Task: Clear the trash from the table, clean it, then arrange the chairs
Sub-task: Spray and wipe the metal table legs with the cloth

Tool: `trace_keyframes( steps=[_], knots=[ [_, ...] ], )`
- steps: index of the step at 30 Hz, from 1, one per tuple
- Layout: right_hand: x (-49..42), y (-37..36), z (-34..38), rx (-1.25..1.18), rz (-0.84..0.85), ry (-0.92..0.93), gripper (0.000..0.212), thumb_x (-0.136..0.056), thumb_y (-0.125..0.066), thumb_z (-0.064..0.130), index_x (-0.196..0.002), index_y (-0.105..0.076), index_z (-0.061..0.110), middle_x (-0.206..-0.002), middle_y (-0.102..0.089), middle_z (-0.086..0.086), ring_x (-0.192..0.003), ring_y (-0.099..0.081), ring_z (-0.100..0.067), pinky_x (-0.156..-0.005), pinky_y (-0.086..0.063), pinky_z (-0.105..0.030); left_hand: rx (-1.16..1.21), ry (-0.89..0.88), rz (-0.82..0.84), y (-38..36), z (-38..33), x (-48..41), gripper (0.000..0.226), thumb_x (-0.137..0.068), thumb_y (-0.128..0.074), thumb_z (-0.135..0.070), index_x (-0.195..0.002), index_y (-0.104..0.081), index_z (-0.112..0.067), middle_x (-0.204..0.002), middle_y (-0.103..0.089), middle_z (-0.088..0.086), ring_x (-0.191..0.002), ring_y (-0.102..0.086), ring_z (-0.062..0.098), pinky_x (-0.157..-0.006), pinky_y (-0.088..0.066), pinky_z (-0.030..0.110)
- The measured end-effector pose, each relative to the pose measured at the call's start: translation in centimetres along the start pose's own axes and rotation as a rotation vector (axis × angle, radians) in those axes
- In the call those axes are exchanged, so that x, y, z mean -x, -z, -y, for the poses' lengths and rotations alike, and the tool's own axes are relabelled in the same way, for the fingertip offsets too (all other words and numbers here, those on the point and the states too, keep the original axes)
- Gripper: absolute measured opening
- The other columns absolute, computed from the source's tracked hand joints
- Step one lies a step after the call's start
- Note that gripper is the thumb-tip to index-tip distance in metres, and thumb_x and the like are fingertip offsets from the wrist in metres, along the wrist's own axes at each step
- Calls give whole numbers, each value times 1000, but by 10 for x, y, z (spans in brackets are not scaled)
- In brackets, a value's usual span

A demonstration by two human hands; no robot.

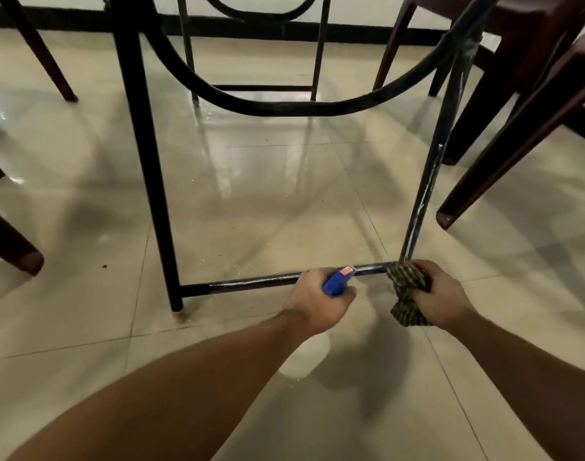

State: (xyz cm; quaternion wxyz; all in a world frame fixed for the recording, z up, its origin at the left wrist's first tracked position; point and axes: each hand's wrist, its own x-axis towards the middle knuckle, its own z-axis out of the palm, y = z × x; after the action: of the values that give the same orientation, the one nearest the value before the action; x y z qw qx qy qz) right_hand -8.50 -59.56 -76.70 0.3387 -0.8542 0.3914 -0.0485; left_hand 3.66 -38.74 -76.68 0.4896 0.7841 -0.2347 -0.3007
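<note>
Head | left grip [317, 299] holds blue bottle [336, 281] | right grip [441, 294] clutches cloth [405, 296] at table crossbar [251, 281] corner

Head camera faces forward and down — seemingly low — near the table frame [146, 161].

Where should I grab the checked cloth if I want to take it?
I'd take the loose tail of the cloth that hangs below the right hand, coming from the near side, low by the floor. The top of it is bunched in that hand and pressed to the table's bottom bar at the leg, so only the tail is free to pinch.
</note>
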Motion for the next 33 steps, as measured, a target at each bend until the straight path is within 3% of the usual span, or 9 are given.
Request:
trace_keyframes(
  steps=[2, 5, 9, 16, 22, 25, 28, 30, 33],
  knots=[
    [-4, 2, 2, -31, -147, 166, 44, -89, -66, 11, -129, -55, 26, -105, -68, -1, -87, -66, -18, -77, -53, -25, -4, 14, -7, -16, -3, -9, 14, -85, -68, -36, -77, -61, -27, -63, -59, 5, -55, -54, 20, -61, -59, 50],
    [-22, -4, 1, 85, -351, 278, 63, -82, -69, 7, -138, -47, 22, -130, -54, -8, -112, -53, -29, -95, -49, -44, 20, 59, -27, -33, 0, -20, 14, -85, -70, -35, -89, -64, -23, -74, -63, 12, -61, -54, 20, -67, -59, 54],
    [-40, -22, -6, 133, -381, 316, 72, -71, -72, 0, -137, -48, 13, -129, -48, -15, -117, -47, -35, -103, -46, -50, 16, 138, -61, -47, 5, -25, 22, -88, -72, -33, -77, -53, -33, -72, -57, 4, -63, -53, 21, -71, -59, 56],
    [-35, -36, -14, 208, -400, 354, 70, -73, -75, 3, -137, -47, 7, -131, -43, -20, -119, -45, -37, -103, -47, -51, -32, 147, -34, -49, 1, -22, 24, -88, -68, -31, -72, -52, -22, -65, -51, 5, -58, -49, 22, -67, -58, 56],
    [-33, -51, -6, 547, -376, 333, 58, -76, -72, 11, -132, -58, 8, -128, -50, -13, -122, -43, -32, -106, -38, -48, 1, 141, -69, -44, -5, -15, 33, -89, -69, -22, -69, -44, -30, -71, -53, 10, -63, -50, 24, -71, -57, 58],
    [-34, -65, 17, 591, -277, 213, 58, -85, -58, 11, -143, -46, 11, -137, -50, -10, -126, -41, -28, -109, -38, -39, 35, 128, -80, -39, -4, -10, 30, -87, -69, -21, -71, -46, -29, -71, -53, 9, -63, -49, 25, -69, -56, 60],
    [-31, -80, 30, 532, -16, 333, 73, -91, -54, 9, -156, -23, 20, -156, -34, -3, -144, -26, -23, -123, -21, -39, 59, 140, -105, -34, -4, -6, 27, -88, -71, -18, -76, -50, -31, -74, -58, 7, -67, -53, 24, -74, -57, 59],
    [-34, -70, 24, 428, 152, 392, 81, -91, -63, 14, -158, -19, 27, -162, -23, 4, -150, -17, -18, -125, -17, -40, 80, 144, -120, -29, -5, -4, 24, -88, -72, -18, -80, -54, -32, -72, -59, 5, -67, -55, 24, -74, -58, 58],
    [-42, -62, 7, 416, 61, 256, 86, -88, -66, 16, -158, -16, 22, -164, -19, 0, -151, -19, -19, -123, -20, -38, 127, 126, -139, -19, -10, 1, 24, -88, -73, -18, -81, -56, -34, -71, -59, 6, -65, -54, 23, -71, -57, 57]
  ],
)
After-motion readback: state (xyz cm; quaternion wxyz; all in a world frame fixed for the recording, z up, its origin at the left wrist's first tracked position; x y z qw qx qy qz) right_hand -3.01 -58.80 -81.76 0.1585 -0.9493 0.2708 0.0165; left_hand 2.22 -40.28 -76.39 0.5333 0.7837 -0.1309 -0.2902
